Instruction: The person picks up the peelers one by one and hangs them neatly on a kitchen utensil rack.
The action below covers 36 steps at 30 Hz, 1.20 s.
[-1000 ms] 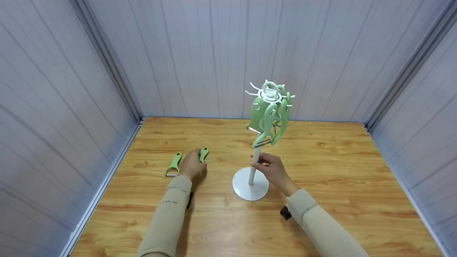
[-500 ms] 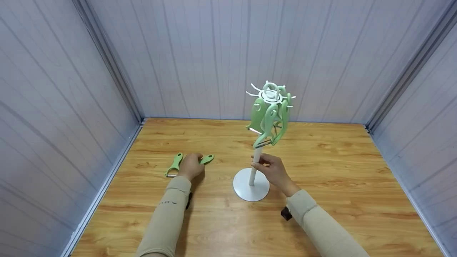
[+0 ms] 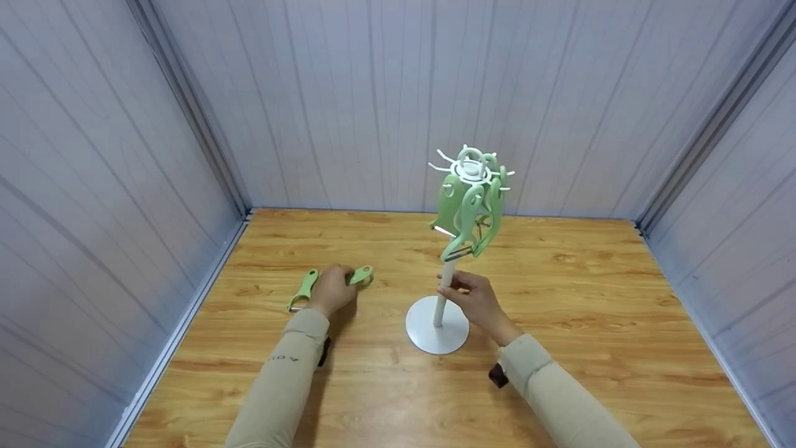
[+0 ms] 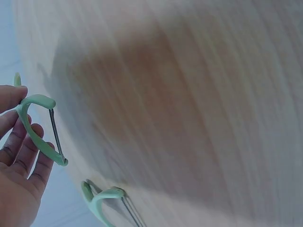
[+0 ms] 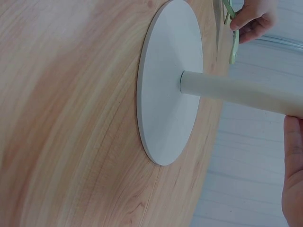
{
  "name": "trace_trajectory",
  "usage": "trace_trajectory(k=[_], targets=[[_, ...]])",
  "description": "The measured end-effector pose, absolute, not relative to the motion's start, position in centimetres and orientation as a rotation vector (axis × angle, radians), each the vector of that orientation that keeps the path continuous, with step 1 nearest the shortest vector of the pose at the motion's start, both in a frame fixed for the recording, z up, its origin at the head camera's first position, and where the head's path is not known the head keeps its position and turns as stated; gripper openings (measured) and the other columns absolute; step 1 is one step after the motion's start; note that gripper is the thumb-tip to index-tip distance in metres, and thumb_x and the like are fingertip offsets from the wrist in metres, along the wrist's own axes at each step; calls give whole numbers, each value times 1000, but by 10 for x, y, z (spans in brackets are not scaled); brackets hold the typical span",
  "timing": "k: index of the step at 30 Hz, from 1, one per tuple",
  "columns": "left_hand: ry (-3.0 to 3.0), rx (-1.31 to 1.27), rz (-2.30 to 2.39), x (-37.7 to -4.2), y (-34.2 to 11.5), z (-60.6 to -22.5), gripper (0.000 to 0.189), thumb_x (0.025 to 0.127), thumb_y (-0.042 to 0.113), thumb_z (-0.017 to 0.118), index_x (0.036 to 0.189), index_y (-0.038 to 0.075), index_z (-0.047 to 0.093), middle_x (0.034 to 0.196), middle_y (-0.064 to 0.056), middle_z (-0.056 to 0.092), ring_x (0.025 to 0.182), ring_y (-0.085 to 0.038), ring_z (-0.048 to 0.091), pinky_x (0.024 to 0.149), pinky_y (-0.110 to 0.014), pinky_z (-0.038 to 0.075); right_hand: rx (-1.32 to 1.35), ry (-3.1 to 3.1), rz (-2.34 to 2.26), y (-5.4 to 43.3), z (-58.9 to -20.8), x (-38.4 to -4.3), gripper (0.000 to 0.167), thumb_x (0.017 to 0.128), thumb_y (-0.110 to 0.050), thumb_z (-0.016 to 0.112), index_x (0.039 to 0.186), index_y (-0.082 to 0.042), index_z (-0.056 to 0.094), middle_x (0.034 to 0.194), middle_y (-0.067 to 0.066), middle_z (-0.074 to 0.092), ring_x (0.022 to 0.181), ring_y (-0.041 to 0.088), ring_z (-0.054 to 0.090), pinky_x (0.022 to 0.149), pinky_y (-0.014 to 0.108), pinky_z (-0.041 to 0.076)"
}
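My left hand pinches a green Y-shaped peeler between thumb and fingers, at the left of the table. Its blade end points away from the fingers in the left wrist view, where the peeler shows over the wood. Another green peeler lies just left of that hand. Toward the middle stands a white rack with a round base and a hooked top. My right hand grips its pole with thumb and fingers, below several hanging green peelers.
Bare white hooks stick out on the left of the rack's top. Pale panel walls enclose the wooden table at the back and both sides.
The peeler in my left hand has turned, its handle end swinging toward the right, and now shows raised slightly. My right hand keeps its hold on the pole.
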<state>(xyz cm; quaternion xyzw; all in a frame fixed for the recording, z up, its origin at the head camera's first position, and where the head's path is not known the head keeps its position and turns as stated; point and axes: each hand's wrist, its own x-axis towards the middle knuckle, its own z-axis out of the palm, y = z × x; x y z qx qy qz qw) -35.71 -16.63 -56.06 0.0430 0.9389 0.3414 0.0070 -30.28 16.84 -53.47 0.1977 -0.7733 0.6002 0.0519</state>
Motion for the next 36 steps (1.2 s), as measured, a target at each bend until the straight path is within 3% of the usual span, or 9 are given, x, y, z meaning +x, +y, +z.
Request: trace_trajectory(k=[5, 17, 29, 36], targets=[[2906, 140, 1153, -351, -163, -552, 38, 104, 15, 75, 138, -1, 70, 132, -20, 72, 121, -36, 70, 103, -54, 58, 615, -2348, 1820, 169, -535, -302, 25, 101, -3, 75, 124, 6, 76, 109, 26, 78, 93, 4, 69, 83, 18, 60], [2917, 255, 1280, -339, -157, -532, 38, 103, 7, 73, 140, -2, 69, 128, -19, 70, 115, -34, 69, 96, -50, 60, 638, -2302, 1857, 168, -534, -301, 25, 101, -1, 75, 123, 9, 76, 104, 27, 76, 88, 5, 68, 78, 19, 60], [2911, 367, 1458, -330, -157, -524, 36, 101, 4, 75, 136, -5, 70, 123, -19, 74, 113, -33, 70, 102, -52, 59, 626, -2331, 1838, 169, -536, -301, 25, 101, -3, 75, 124, 7, 76, 105, 27, 76, 90, 6, 68, 80, 19, 60], [2908, 408, 1506, -324, -149, -511, 37, 103, 8, 75, 138, 0, 71, 124, -15, 74, 116, -32, 68, 104, -55, 57, 628, -2325, 1825, 168, -534, -301, 23, 101, -1, 75, 122, 8, 76, 104, 27, 75, 90, 6, 68, 80, 18, 60]])
